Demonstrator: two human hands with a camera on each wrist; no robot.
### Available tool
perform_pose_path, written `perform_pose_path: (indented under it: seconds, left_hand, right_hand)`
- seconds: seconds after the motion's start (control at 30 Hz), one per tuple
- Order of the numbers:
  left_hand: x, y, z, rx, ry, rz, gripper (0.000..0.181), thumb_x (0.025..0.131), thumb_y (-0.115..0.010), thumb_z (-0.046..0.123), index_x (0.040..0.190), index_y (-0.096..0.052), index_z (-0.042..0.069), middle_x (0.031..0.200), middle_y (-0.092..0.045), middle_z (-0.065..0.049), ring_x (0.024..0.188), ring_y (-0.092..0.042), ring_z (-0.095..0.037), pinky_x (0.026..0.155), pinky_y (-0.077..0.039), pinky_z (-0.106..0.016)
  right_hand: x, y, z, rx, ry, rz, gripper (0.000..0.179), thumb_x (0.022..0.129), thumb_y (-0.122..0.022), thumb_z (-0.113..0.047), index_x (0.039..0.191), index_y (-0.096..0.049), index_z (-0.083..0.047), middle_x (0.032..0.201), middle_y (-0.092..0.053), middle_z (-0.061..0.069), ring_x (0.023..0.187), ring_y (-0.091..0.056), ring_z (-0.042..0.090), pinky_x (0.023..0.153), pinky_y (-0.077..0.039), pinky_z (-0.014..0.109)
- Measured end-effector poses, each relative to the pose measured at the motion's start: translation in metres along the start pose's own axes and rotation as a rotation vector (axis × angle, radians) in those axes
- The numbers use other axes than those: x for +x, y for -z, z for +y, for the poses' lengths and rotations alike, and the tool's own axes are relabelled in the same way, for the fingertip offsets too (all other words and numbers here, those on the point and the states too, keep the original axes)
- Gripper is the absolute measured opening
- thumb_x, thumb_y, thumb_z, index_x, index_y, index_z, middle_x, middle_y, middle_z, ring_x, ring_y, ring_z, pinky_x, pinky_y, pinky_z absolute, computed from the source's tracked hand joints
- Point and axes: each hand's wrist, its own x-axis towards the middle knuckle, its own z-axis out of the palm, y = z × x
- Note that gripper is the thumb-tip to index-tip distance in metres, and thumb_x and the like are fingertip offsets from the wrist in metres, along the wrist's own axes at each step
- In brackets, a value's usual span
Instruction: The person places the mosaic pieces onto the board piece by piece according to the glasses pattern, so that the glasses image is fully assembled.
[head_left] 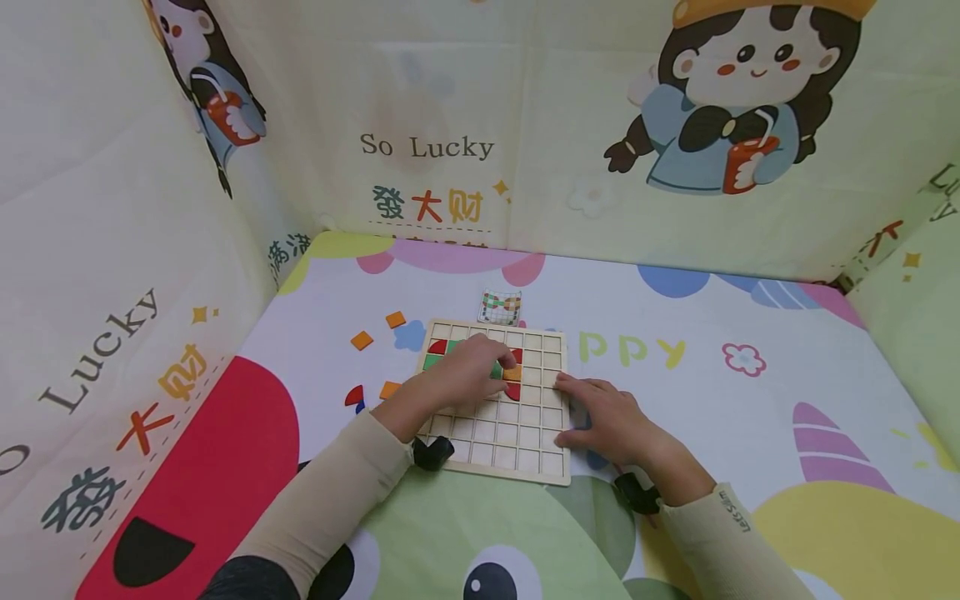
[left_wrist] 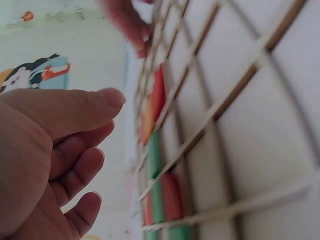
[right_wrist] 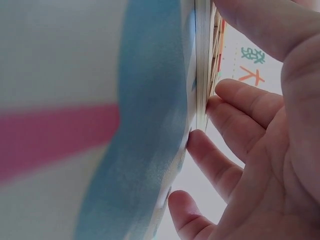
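A wooden grid board [head_left: 567, 400] lies on the printed tabletop, with red, green and orange pieces in its upper cells. My left hand [head_left: 468, 371] is over these pieces, its index finger by a red quarter-round piece [head_left: 517, 355]. Below that sit an orange square [head_left: 512, 374] and another red piece [head_left: 513, 392]. In the left wrist view the left hand [left_wrist: 65, 135] has its fingers loosely bent, and no piece shows in it. My right hand [head_left: 611, 417] rests its thumb and fingertips against the board's right edge, steadying contact also visible in the right wrist view.
A small pattern card [head_left: 500, 307] lies just behind the board. Loose orange squares [head_left: 362, 340] and a red piece [head_left: 354, 395] with a blue one lie to the left. Printed cloth walls [head_left: 555, 167] stand behind and on both sides.
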Motion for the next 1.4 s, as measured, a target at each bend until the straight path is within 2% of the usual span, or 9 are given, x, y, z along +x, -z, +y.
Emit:
perform_pose_path:
  seconds: [0.17, 0.4, 0.7, 0.83, 1.1, 1.4]
  left_hand:
    - [-0.007, 0.016, -0.006, 0.005, -0.016, 0.036, 0.040, 0.091, -0.075, 0.018, 0.129, -0.065, 0.009, 0.128, -0.063, -0.003, 0.126, -0.049, -0.026, 0.102, -0.043, -0.042]
    - [-0.023, 0.033, -0.017, -0.030, 0.035, 0.081, 0.051, 0.090, -0.075, 0.019, 0.138, -0.060, 0.008, 0.140, -0.055, -0.008, 0.134, -0.042, -0.029, 0.105, -0.042, -0.047]
    - [-0.050, 0.047, -0.046, -0.063, 0.126, 0.102, 0.068, 0.090, -0.077, 0.021, 0.150, -0.047, 0.011, 0.149, -0.046, -0.012, 0.137, -0.039, -0.033, 0.104, -0.043, -0.052]
    - [-0.062, 0.050, -0.059, -0.079, 0.147, 0.125, 0.069, 0.089, -0.076, 0.019, 0.150, -0.045, 0.008, 0.150, -0.046, -0.014, 0.140, -0.035, -0.037, 0.101, -0.045, -0.055]
    - [-0.083, 0.050, -0.085, -0.084, 0.282, 0.143, 0.072, 0.087, -0.077, 0.020, 0.151, -0.045, 0.011, 0.150, -0.043, -0.020, 0.139, -0.035, -0.040, 0.091, -0.052, -0.053]
    - [-0.101, 0.046, -0.106, -0.063, 0.343, 0.127, 0.071, 0.087, -0.078, 0.020, 0.149, -0.047, 0.008, 0.148, -0.044, -0.023, 0.137, -0.036, -0.043, 0.092, -0.051, -0.054]
  right_hand:
    - [0.000, 0.000, -0.001, 0.000, -0.006, -0.003, 0.078, 0.083, -0.081, -0.037, 0.147, -0.048, -0.008, 0.152, -0.045, 0.012, 0.134, -0.042, 0.041, 0.095, -0.036, 0.066]
    - [0.000, -0.002, 0.000, -0.014, -0.009, 0.007, 0.078, 0.083, -0.082, -0.035, 0.147, -0.048, -0.008, 0.151, -0.046, 0.012, 0.134, -0.042, 0.040, 0.095, -0.037, 0.065]
    - [0.000, -0.001, -0.001, -0.015, -0.021, 0.005, 0.078, 0.083, -0.082, -0.035, 0.147, -0.048, -0.009, 0.150, -0.047, 0.012, 0.134, -0.042, 0.040, 0.097, -0.036, 0.065]
    - [0.000, -0.001, -0.002, -0.013, -0.024, 0.003, 0.078, 0.083, -0.082, -0.035, 0.147, -0.048, -0.009, 0.151, -0.046, 0.012, 0.134, -0.041, 0.040, 0.097, -0.036, 0.065]
    - [-0.001, -0.001, -0.003, -0.003, -0.027, -0.002, 0.078, 0.083, -0.082, -0.035, 0.148, -0.048, -0.009, 0.151, -0.046, 0.011, 0.135, -0.041, 0.040, 0.098, -0.035, 0.066]
    - [-0.001, -0.001, -0.002, -0.007, -0.015, 0.001, 0.078, 0.083, -0.081, -0.035, 0.148, -0.048, -0.008, 0.152, -0.045, 0.011, 0.135, -0.040, 0.040, 0.095, -0.036, 0.066]
